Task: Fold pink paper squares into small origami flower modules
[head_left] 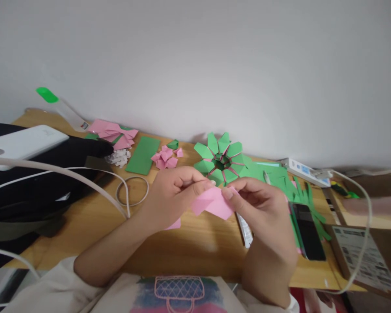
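A folded piece of pink paper (217,203) is held between both hands above the wooden table. My left hand (177,193) pinches its upper left part with thumb and finger. On the right side, my right hand (259,206) grips the paper's upper edge between thumb and fingers. Just behind the hands stands a green paper flower shape (220,158) with pink edges round a central hole. Small folded pink pieces (165,157) lie behind my left hand, beside a green paper stack (143,155). Another bit of pink paper (173,224) shows under my left wrist.
Pink folded strips (114,132) and a white power bank (26,143) on black cloth are at the left. Cables cross both sides. A phone (308,231), green scraps (275,178), a power strip (306,172) and a cardboard box (368,256) are at the right.
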`<state>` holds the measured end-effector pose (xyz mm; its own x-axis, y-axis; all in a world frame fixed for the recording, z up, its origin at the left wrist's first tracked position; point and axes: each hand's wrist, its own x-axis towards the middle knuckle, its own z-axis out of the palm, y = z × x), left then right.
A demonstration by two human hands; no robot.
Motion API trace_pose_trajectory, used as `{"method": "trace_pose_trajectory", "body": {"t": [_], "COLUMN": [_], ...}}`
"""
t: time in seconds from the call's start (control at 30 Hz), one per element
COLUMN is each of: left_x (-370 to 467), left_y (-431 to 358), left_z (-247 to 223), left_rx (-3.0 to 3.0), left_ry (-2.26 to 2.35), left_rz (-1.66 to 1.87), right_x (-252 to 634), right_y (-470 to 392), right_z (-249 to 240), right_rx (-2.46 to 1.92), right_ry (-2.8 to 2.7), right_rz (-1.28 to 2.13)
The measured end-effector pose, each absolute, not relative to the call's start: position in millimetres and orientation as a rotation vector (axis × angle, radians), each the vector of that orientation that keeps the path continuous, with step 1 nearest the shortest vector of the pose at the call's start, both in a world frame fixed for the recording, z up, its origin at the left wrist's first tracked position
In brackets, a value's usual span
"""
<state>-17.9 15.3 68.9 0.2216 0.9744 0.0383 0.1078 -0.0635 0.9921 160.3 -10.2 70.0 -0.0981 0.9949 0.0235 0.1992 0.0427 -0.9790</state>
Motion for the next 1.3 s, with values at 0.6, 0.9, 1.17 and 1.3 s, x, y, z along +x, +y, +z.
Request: {"method": "trace_pose_trajectory", "body": {"t": [0.6,0.9,1.17,1.3], "left_x": [-19.5,-24.3,-28.5,-25.3], "left_y": [4.6,-2.7,-20.5,-22.2], "left_z": [40.8,37.5,-16.5,-27.9], "left_rx": [1.095,1.292,1.159,1.231], "left_ry": [0.984,1.112,1.107,1.157], "left_rz": [0.795,0.762,0.622,0.621], "right_x": [150.5,155.0,155.0,156.3], "right_y": [-23.5,-32.4,-42.4,-49.6], "right_z": [37.8,31.5,-18.8,-30.2], "right_rx": [-1.332,-1.307,-1.380,-1.373], "right_ry": [-1.043,-1.146,-1.087,-1.154], "right_rz": [1.260,1.403,1.700,1.782]}}
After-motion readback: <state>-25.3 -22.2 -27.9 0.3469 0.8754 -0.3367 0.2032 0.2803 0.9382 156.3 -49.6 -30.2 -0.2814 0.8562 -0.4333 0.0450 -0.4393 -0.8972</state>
